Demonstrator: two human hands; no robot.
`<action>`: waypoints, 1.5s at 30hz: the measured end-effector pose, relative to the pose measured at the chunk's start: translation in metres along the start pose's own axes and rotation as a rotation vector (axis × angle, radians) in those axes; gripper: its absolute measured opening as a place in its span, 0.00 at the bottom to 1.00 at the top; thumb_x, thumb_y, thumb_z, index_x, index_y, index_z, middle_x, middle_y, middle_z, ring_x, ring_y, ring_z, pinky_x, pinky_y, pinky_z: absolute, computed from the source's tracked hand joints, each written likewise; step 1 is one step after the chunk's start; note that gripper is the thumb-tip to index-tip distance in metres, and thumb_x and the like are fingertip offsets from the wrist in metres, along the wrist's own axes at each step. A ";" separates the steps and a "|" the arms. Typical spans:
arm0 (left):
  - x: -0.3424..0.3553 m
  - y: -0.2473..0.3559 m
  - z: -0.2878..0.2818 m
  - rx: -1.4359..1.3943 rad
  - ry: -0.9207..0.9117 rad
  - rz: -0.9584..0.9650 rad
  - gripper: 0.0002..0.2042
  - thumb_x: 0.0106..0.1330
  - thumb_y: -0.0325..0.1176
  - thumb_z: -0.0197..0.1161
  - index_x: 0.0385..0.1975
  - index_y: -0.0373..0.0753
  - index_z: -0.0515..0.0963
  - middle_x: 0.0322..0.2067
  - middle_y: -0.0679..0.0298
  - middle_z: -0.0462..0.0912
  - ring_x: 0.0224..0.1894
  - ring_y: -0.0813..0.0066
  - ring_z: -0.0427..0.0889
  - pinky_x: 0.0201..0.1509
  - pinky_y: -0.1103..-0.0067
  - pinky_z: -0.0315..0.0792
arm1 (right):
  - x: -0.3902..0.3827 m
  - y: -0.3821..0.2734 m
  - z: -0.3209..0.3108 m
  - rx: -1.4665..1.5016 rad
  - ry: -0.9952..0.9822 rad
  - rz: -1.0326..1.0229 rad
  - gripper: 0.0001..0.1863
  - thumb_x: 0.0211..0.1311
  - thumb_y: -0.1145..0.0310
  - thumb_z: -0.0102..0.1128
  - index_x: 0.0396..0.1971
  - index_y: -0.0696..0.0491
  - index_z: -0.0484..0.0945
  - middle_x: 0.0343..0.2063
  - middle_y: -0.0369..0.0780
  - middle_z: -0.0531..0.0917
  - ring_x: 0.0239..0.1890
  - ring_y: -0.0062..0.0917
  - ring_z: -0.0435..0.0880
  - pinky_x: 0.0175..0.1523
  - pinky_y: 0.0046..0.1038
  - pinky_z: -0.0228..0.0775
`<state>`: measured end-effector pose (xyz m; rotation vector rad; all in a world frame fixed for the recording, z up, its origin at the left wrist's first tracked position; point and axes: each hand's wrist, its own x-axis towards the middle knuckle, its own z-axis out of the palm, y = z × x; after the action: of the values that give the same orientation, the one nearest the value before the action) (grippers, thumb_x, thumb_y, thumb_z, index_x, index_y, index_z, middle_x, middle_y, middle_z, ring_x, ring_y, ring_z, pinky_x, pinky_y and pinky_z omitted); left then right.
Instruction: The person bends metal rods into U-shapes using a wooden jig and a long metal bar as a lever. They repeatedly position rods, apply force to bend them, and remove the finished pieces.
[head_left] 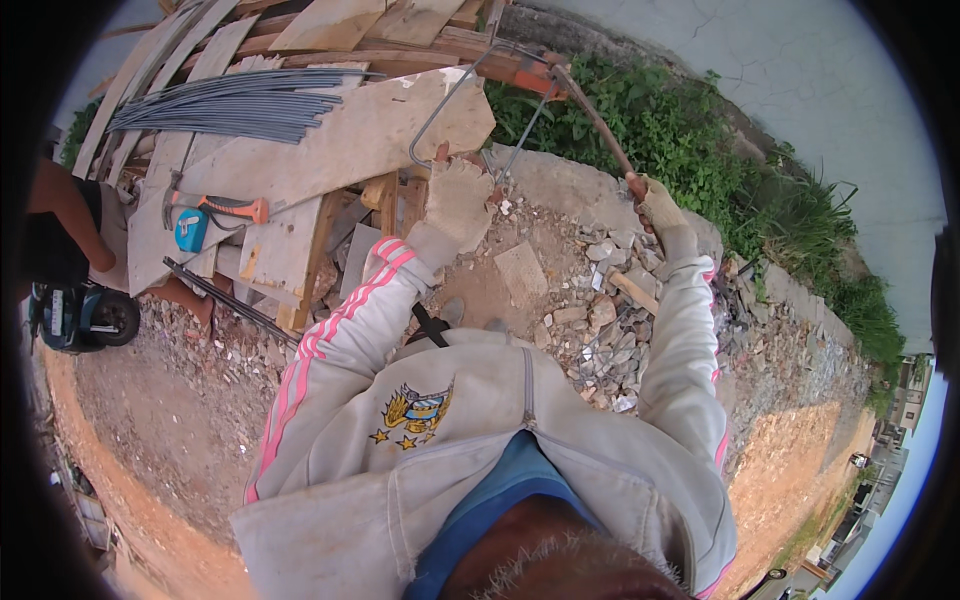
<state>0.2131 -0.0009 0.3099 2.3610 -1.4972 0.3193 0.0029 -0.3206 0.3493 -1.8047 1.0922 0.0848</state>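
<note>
Our gloved left hand [458,205] holds a bent metal rod [460,85]; our right hand [660,207] grips a brown bar [597,121]

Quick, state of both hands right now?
Left hand: closed, holding the bent metal rod.
Right hand: closed, gripping the rusty bar.

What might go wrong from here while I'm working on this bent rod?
The long bar in the right hand might slip and swing suddenly. Exposed fingers on the left hand, at the bent rod, could get pinched. Loose rubble lies nearby, so footing might be unsteady.
</note>
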 end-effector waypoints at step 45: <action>-0.001 -0.078 0.028 -0.093 0.361 0.137 0.08 0.61 0.37 0.67 0.26 0.40 0.81 0.32 0.61 0.84 0.42 0.59 0.83 0.75 0.55 0.59 | -0.191 0.081 0.042 -0.196 0.473 -0.097 0.34 0.76 0.38 0.51 0.31 0.60 0.79 0.21 0.39 0.75 0.28 0.27 0.70 0.36 0.35 0.64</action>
<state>0.2839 0.0202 0.2722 2.0012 -1.4632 0.6546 -0.1511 -0.1765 0.3657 -2.1128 1.3566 -0.3192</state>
